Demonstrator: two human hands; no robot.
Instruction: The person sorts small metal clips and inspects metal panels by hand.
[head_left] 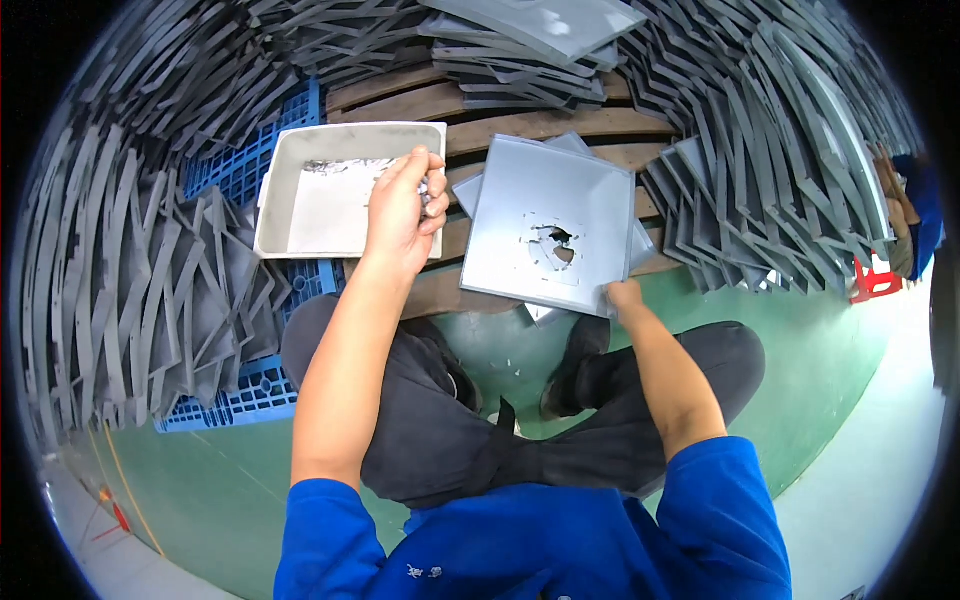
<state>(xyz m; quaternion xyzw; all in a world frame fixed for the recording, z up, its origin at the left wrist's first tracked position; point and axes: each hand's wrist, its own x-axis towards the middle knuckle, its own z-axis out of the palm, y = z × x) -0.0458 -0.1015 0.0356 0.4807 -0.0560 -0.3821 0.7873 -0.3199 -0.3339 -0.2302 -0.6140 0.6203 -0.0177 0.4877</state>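
My left hand (398, 205) is raised over the right side of a whitish plastic bin (276, 195). Its fingers are curled closed round small silvery pieces, of which only bits show. More dark and silvery scraps (340, 165) lie along the far side of the bin's floor. Beside the bin, a square grey metal panel (515, 185) with a ragged-looking opening and slots near its middle rests on top of another panel (640, 245). My right hand (625, 296) is closed on the near right corner of the top panel.
Wooden pallet slats (560, 122) run beneath the panels. Grey metal panels stand packed on the left (130, 290) and right (740, 190), with a flat stack (530, 50) at the back. Blue plastic pallets (245, 395) lie left. Another person (915, 215) and a red stool (876, 280) appear far right.
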